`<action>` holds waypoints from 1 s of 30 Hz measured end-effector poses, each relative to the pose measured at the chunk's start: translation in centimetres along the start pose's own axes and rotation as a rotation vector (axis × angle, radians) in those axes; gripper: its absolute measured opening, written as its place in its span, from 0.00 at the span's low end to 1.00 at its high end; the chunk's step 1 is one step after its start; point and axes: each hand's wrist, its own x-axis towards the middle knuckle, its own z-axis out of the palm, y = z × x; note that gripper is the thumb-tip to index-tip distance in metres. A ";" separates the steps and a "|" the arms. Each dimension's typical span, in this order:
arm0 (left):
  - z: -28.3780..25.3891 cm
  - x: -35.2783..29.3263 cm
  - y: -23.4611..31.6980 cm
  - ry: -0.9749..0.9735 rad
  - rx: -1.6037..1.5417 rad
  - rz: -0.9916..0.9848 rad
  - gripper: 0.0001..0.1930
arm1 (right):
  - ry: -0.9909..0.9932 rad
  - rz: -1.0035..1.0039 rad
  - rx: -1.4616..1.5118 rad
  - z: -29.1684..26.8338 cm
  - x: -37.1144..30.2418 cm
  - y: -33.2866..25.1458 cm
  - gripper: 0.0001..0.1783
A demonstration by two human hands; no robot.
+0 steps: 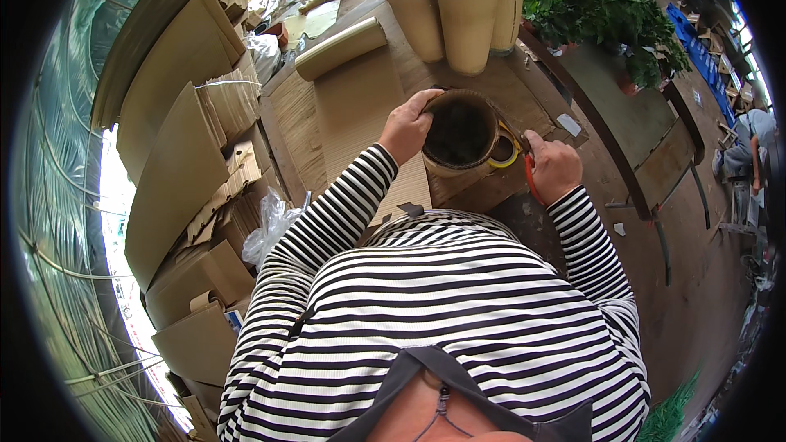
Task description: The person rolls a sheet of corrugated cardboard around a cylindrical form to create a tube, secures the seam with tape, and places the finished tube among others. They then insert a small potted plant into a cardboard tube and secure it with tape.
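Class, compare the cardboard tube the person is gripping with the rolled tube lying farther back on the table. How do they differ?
The gripped tube stands with its open mouth up, showing a dark inside; the rolled tube lies on its side. The gripped tube is wider; the rolled tube is slimmer and paler. The left hand holds the gripped tube's rim; nothing touches the rolled tube. Both are brown cardboard on the same table.

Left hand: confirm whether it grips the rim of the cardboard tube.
Yes, the left hand clasps the rim of the cardboard tube.
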 end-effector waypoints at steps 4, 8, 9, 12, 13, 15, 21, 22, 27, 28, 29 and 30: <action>-0.1 -0.5 -1.5 0.022 -0.030 0.037 0.24 | -0.004 -0.021 -0.012 0.1 0.9 -0.1 0.22; -0.3 -0.7 -1.0 0.031 -0.004 0.036 0.23 | 0.014 -0.060 0.014 -0.3 2.0 -0.1 0.22; -0.3 -0.9 -1.0 0.037 0.008 0.041 0.23 | 0.008 -0.063 0.023 -0.6 2.2 -0.3 0.22; -0.2 -1.1 -0.5 -0.020 0.020 0.016 0.22 | 0.024 -0.075 0.029 -0.8 3.0 -0.8 0.22; 0.0 -1.1 -0.3 -0.023 0.024 0.002 0.22 | 0.025 -0.080 0.020 -1.1 3.3 -0.7 0.21; 0.0 -1.1 0.3 -0.025 0.043 -0.033 0.21 | 0.028 -0.093 0.015 -1.5 3.8 -1.0 0.19; -0.9 0.1 -1.5 -0.080 -0.143 0.038 0.27 | 0.079 -0.187 0.078 -1.7 3.8 0.2 0.15; -1.1 0.2 -1.6 -0.107 -0.104 0.029 0.29 | 0.073 -0.201 0.086 -1.5 3.9 0.6 0.16; -1.5 1.3 -1.4 -0.246 -0.082 0.053 0.30 | 0.113 -0.258 0.022 -2.5 5.3 -0.1 0.18; -1.6 1.6 -1.3 -0.264 -0.054 0.048 0.30 | 0.122 -0.274 0.014 -2.5 5.6 -0.1 0.18; -1.7 1.7 -1.3 -0.229 -0.007 0.072 0.29 | 0.089 -0.264 0.017 -2.2 5.6 0.0 0.18; -1.7 1.8 -1.3 -0.195 0.042 0.095 0.28 | 0.056 -0.255 0.020 -1.8 5.5 0.4 0.18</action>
